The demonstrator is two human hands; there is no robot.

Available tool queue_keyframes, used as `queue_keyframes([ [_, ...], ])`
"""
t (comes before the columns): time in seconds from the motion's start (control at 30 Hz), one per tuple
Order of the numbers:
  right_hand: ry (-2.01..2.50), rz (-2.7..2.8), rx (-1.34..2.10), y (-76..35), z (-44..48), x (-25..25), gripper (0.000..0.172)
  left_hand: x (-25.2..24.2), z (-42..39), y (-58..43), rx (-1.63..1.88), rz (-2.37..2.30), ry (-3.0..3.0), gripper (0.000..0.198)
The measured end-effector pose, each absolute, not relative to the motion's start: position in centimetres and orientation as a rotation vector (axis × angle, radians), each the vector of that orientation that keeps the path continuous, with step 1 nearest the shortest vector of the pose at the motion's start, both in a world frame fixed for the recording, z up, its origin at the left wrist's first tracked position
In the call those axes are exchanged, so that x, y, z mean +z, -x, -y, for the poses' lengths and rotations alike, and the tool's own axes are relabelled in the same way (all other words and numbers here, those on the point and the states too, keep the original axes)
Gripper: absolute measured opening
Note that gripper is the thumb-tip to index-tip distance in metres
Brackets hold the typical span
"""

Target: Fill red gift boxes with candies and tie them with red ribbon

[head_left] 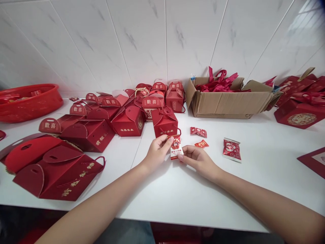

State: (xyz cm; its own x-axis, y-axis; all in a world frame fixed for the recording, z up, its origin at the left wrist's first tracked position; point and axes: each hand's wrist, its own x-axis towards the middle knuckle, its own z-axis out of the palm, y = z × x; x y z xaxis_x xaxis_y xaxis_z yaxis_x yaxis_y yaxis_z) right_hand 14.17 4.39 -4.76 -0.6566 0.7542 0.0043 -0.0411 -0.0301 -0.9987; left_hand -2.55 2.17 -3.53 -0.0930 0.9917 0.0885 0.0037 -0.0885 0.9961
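A small red and white packet (pixel 176 148) is held upright over the white table. My left hand (pixel 158 150) pinches its upper left edge, while my right hand (pixel 199 160) pinches its lower right corner. Just behind the packet stands a red box (pixel 165 122) with a cord handle. To the right of the packet lie a red wrapped sweet (pixel 198 132), a smaller orange-red sweet (pixel 201 143) and a red packet with silver ends (pixel 232 149).
Several red gift boxes (pixel 86 134) crowd the left and back. A red basin (pixel 30 103) sits at the far left. Against the tiled wall is a cardboard box (pixel 225 103) of red ribbons (pixel 220 81). More red boxes (pixel 301 113) stand at the right, above the table's front edge (pixel 193 223).
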Motion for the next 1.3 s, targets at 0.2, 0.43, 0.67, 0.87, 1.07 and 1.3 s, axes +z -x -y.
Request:
queue_keyframes([
  [0.2, 0.739, 1.664, 1.749, -14.2, -4.4, -5.3, 0.027, -3.7, -2.2, 2.6, 1.347, -1.274, -1.301, 0.030],
  [0.43, 0.772, 1.637, 1.753, -14.1, -4.2, -4.7, 0.028, -4.1, -2.3, 2.8, 1.314, -1.331, -1.348, 0.032],
  [0.67, 0.787, 1.670, 1.716, -14.1, -4.2, -5.1, 0.030, -3.8, -2.1, 2.6, 1.348, -1.347, -1.331, 0.031],
  [0.87, 0.803, 1.702, 1.670, -14.3, -4.0, -4.9, 0.032, -3.6, -2.0, 2.2, 1.332, -1.170, -1.121, 0.042],
  [1.07, 0.799, 1.736, 1.644, -14.1, -4.1, -5.4, 0.032, -3.0, -1.6, 2.2, 1.184, -1.161, -1.194, 0.031],
  [1.3, 0.815, 2.084, 1.029, -15.5, -5.0, -3.6, 0.026, -3.1, -1.9, 2.6, 1.227, -1.207, -1.235, 0.025],
])
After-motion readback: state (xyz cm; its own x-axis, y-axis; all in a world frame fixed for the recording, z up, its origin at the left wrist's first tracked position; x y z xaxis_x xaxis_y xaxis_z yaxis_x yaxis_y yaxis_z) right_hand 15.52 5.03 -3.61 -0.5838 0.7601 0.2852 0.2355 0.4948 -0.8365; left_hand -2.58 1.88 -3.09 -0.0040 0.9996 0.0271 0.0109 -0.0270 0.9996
